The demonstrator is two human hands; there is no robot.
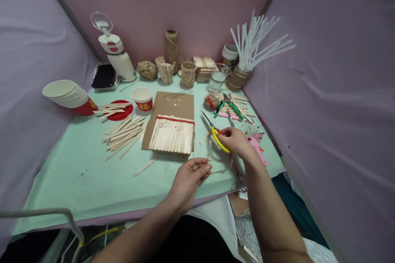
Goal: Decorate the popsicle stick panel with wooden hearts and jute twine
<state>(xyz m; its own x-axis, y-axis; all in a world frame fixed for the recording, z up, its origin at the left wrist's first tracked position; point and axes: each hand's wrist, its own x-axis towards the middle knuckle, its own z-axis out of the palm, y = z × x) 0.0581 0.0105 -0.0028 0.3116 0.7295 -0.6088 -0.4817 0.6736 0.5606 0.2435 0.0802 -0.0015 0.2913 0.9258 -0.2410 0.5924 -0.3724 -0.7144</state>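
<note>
My left hand point(193, 174) is closed in a pinch on the end of a thin piece of twine point(221, 171), near the table's front edge. The twine runs right from its fingertips toward a red cord point(237, 169). Above and to the right, my right hand point(235, 141) grips yellow-handled scissors point(219, 140), their blades pointing to the upper left. Beyond my left hand lies a panel of wooden craft sticks point(171, 137) with a red strip along its top and small round wooden pieces on it. Under the panel is a sheet of brown cardboard point(183, 104).
Loose sticks point(123, 135), a red plate point(125, 111) and paper cups point(66, 94) are at left. Green-handled pliers point(230, 106) and a pink glue gun point(258, 148) lie at right. A bottle point(121, 63), a twine ball point(147, 70) and a water cup point(217, 80) stand behind.
</note>
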